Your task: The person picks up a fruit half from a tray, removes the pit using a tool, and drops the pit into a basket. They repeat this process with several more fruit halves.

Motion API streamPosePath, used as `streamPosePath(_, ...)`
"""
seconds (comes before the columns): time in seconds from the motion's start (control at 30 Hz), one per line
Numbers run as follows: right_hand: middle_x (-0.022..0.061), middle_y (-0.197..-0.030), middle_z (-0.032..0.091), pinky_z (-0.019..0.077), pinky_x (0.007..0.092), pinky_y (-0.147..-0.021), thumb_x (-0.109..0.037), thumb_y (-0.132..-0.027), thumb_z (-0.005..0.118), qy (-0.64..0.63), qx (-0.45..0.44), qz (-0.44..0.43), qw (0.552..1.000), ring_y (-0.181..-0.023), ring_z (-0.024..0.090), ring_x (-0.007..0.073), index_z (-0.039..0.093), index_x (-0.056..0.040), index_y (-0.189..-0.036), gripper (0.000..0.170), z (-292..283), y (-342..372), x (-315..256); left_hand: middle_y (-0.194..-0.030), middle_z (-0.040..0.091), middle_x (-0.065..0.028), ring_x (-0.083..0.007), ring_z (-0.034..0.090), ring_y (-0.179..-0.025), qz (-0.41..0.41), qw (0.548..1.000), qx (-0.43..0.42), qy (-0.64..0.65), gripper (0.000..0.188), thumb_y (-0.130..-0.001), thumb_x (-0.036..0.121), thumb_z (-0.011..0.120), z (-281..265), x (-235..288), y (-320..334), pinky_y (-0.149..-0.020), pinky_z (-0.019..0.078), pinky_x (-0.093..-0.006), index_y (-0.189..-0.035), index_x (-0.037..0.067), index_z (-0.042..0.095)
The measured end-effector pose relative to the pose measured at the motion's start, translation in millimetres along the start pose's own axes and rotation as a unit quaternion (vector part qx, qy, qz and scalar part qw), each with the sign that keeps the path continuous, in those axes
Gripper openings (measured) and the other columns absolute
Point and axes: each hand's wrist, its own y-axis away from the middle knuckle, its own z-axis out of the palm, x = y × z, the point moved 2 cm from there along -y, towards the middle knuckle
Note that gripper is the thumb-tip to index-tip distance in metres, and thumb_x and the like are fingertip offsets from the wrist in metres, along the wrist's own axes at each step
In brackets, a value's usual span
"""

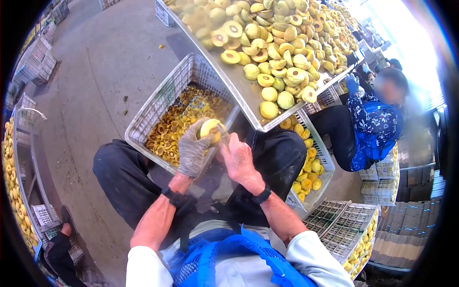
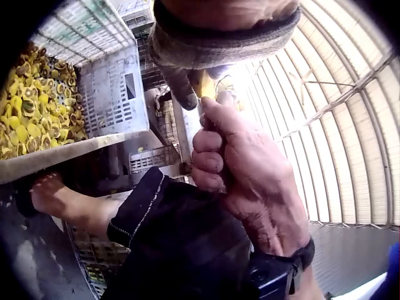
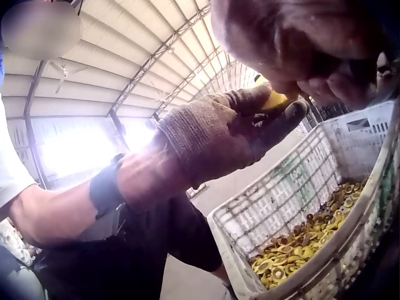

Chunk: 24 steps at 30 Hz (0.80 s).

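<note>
My left hand (image 1: 191, 149), in a grey knitted glove, grips a yellow peach half (image 1: 209, 130) with its cut face turned up. Bare, my right hand (image 1: 240, 161) has its fingers curled round a small metal pitting tool (image 1: 223, 134), whose working end meets the fruit. The right wrist view shows the gloved fingers (image 3: 250, 125) around the yellow flesh, while the right hand partly covers it. Below both hands stands a white plastic crate (image 1: 155, 91) holding brown-centred peach scraps (image 1: 167, 134).
A metal table (image 1: 262, 125) heaped with peach halves (image 1: 287, 52) slopes in ahead. Beside my right knee, another crate (image 1: 326, 162) contains yellow halves (image 1: 311, 174). Stacked crates (image 1: 334, 225) stand at right, near another seated person (image 1: 373, 119).
</note>
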Motion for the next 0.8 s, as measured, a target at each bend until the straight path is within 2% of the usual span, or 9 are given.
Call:
streamPosePath(0.23, 0.0291, -0.073, 0.062, 0.0482, 0.0560, -0.064, -0.013, -0.093, 0.064, -0.021, -0.037, 0.019, 0.999, -0.074, 0.063, 0.0491, 0.050, 0.0028, -0.094, 0.021, 8, -2, 3, -0.111, 0.070, -0.0078, -0.0117, 0.065, -0.094, -0.009, 0.999, 0.036, -0.033, 0.042, -0.089, 0.007, 0.073, 0, 0, 2, -0.082, 0.0581, -0.0268, -0.129, -0.001, 0.063)
streamPosePath(0.3, 0.0300, -0.074, 0.062, 0.0480, 0.0563, -0.065, -0.013, -0.093, 0.063, -0.031, -0.046, 0.028, 0.998, -0.075, 0.063, 0.0494, 0.050, 0.0032, -0.094, 0.020, 13, -2, 4, -0.111, 0.070, -0.0078, -0.0118, 0.065, -0.094, -0.016, 0.999, 0.035, -0.007, 0.042, -0.088, 0.005, 0.073, 0, -5, 1, -0.082, 0.0581, -0.0268, -0.129, 0.000, 0.063)
streamPosePath(0.4, 0.0283, -0.074, 0.062, 0.0462, 0.0515, -0.063, -0.014, -0.094, 0.060, -0.057, -0.052, 0.036, 0.996, -0.074, 0.063, 0.0481, 0.050, 0.0054, -0.094, 0.022, 17, 0, 10, -0.111, 0.070, -0.0077, -0.0119, 0.065, -0.093, -0.030, 0.998, 0.038, 0.027, 0.042, -0.088, 0.004, 0.072, 2, -9, 3, -0.081, 0.0581, -0.0267, -0.128, 0.000, 0.064)
streamPosePath(0.47, 0.0309, -0.074, 0.062, 0.0478, 0.0560, -0.065, -0.013, -0.092, 0.063, -0.038, -0.061, 0.023, 0.997, -0.076, 0.063, 0.0494, 0.050, 0.0046, -0.094, 0.022, 18, 0, 9, -0.111, 0.070, -0.0076, -0.0120, 0.065, -0.093, -0.037, 0.998, 0.042, 0.033, 0.041, -0.088, 0.003, 0.072, 1, -13, 3, -0.081, 0.0581, -0.0265, -0.128, 0.000, 0.064)
streamPosePath(0.6, 0.0306, -0.073, 0.062, 0.0483, 0.0560, -0.065, -0.011, -0.091, 0.064, -0.037, -0.069, 0.020, 0.997, -0.075, 0.064, 0.0494, 0.049, 0.0051, -0.095, 0.022, 17, 2, 9, -0.112, 0.069, -0.0074, -0.0123, 0.066, -0.095, -0.027, 0.999, 0.044, 0.014, 0.043, -0.087, 0.003, 0.073, -1, -24, 0, -0.082, 0.0581, -0.0263, -0.129, -0.001, 0.063)
streamPosePath(0.67, 0.0300, -0.072, 0.062, 0.0492, 0.0558, -0.065, -0.010, -0.089, 0.065, 0.009, -0.058, -0.016, 0.998, -0.075, 0.064, 0.0491, 0.049, 0.0053, -0.095, 0.023, 18, 3, 13, -0.113, 0.069, -0.0073, -0.0123, 0.066, -0.095, -0.029, 0.999, 0.036, 0.010, 0.044, -0.087, 0.003, 0.073, 0, -26, -1, -0.082, 0.0581, -0.0262, -0.129, -0.001, 0.062)
streamPosePath(0.8, 0.0286, -0.071, 0.063, 0.0500, 0.0555, -0.065, -0.009, -0.089, 0.065, 0.021, -0.047, -0.019, 0.999, -0.073, 0.064, 0.0481, 0.049, 0.0044, -0.095, 0.021, 13, 2, 7, -0.114, 0.069, -0.0078, -0.0121, 0.066, -0.095, -0.051, 0.998, 0.021, 0.043, 0.045, -0.087, 0.001, 0.072, 0, -14, 0, -0.082, 0.0581, -0.0263, -0.130, -0.002, 0.061)
